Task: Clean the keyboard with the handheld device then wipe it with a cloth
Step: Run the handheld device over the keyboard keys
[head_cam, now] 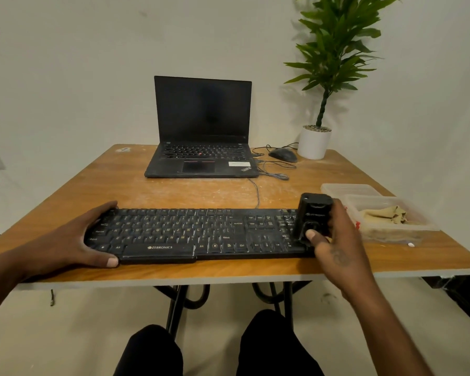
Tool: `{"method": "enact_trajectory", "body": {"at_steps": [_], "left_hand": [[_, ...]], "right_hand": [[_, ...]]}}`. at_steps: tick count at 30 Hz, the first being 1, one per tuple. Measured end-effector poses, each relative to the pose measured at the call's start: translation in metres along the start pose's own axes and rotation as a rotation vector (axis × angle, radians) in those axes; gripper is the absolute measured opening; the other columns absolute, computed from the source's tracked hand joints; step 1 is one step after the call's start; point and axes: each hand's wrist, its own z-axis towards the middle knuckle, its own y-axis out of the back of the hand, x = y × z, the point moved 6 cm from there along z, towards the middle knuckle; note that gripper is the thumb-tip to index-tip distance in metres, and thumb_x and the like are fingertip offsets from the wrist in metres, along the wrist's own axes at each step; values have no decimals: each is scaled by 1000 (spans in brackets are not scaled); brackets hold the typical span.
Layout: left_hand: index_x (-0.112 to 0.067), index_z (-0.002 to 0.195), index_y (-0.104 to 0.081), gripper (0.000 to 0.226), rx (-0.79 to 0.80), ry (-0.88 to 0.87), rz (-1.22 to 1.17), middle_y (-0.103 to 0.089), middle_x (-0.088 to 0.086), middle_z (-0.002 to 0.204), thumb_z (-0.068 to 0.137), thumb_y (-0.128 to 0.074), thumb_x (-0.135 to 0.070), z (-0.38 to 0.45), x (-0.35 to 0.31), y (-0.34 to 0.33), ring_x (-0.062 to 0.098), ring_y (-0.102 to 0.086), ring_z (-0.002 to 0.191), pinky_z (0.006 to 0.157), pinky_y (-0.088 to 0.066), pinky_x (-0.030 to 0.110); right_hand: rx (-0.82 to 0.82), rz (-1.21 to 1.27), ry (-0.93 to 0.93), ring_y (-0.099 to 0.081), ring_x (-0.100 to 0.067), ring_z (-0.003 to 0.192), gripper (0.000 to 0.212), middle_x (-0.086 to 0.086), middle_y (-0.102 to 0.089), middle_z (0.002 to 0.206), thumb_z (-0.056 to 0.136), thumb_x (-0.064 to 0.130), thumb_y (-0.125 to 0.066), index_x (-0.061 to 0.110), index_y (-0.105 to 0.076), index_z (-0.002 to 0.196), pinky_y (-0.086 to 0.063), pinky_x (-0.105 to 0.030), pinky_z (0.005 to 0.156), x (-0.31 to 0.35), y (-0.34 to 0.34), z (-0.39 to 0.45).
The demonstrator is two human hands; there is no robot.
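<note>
Risk: the handheld device (314, 218) sits over the number pad at the keyboard (198, 234)'s 3 o'clock end; a hard push could slide the board toward the table (174, 191) edge at 6 o'clock, or snag a keycap.
Right hand (337, 248): wrapped around the device, thumb (311, 235) on its lower face, probably on a button, though that is hard to confirm.
Left hand (92, 237): clasps the keyboard's 9 o'clock end, fingers over the far edge, thumb on the near edge.
Cloth (384, 215): in 1 clear container (423, 226) at 3 o'clock, untouched.
Stage: likely the device pass; wiping not yet begun.
</note>
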Motion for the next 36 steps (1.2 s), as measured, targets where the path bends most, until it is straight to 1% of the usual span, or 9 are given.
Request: {"method": "enact_trajectory", "body": {"at_steps": [2,7,12,16,21,26,28,32,36], "left_hand": [[-73,143,-21,130,-7,-4,-4,-44,-13,149,36,-95,-69,1,-1,0,15,-56,121,96,-49,36],[-73,141,-22,129,-8,-5,-9,-45,-15,147,36,-95,-70,0,-3,1,12,-55,120,93,-49,33],[-64,149,-19,137,0,4,-1,-43,-17,145,33,-92,-74,0,-3,-1,10,-54,119,89,-49,28],[-64,149,-20,137,-1,1,-16,-44,-15,145,33,-94,-71,0,-3,0,10,-55,119,90,-49,30],[-65,148,-19,136,10,2,-23,-43,-16,145,35,-95,-70,0,-2,-1,11,-55,119,89,-50,29],[-65,149,-19,135,-1,-11,-8,-42,-19,145,36,-94,-71,1,0,1,8,-53,120,91,-49,29],[-65,149,-21,134,-10,-23,-10,-43,-20,146,37,-96,-69,2,1,1,8,-54,121,91,-49,30],[-70,144,-23,129,-6,-30,-25,-44,-18,147,38,-97,-66,2,1,1,11,-55,122,95,-51,36],[-71,144,-22,129,6,-26,-30,-43,-20,147,38,-97,-66,1,0,0,9,-54,123,97,-50,35]], "right_hand": [[81,16,15,-58,17,95,53,26,-63,101,91,-4,-63,38,-48,120,-46,-18,76,5,-14,0],[150,72,-5,-57,21,95,55,33,-65,101,92,-4,-62,45,-49,116,-47,-21,79,5,-14,6],[-72,46,-74,-60,-13,114,52,11,-64,116,90,-2,-62,33,-49,125,-51,-49,96,-14,12,11],[18,31,-14,-62,-3,101,52,14,-65,107,90,-4,-61,37,-48,120,-55,-38,83,-2,-15,12],[210,43,3,-60,5,104,60,28,-64,107,92,0,-61,53,-47,116,-51,-28,85,8,-32,15],[-19,6,-51,-57,-5,103,51,21,-59,107,91,-3,-60,34,-48,124,-51,-43,88,-11,1,25],[-72,-18,-48,-58,-9,102,49,20,-58,104,90,-3,-60,32,-47,122,-50,-41,84,-12,3,26],[65,-30,12,-57,11,89,51,24,-58,97,91,-3,-60,37,-45,120,-43,-21,70,3,-28,21],[158,2,2,-58,8,99,55,23,-62,105,92,-2,-60,41,-47,124,-49,-24,80,4,-39,23]]}}
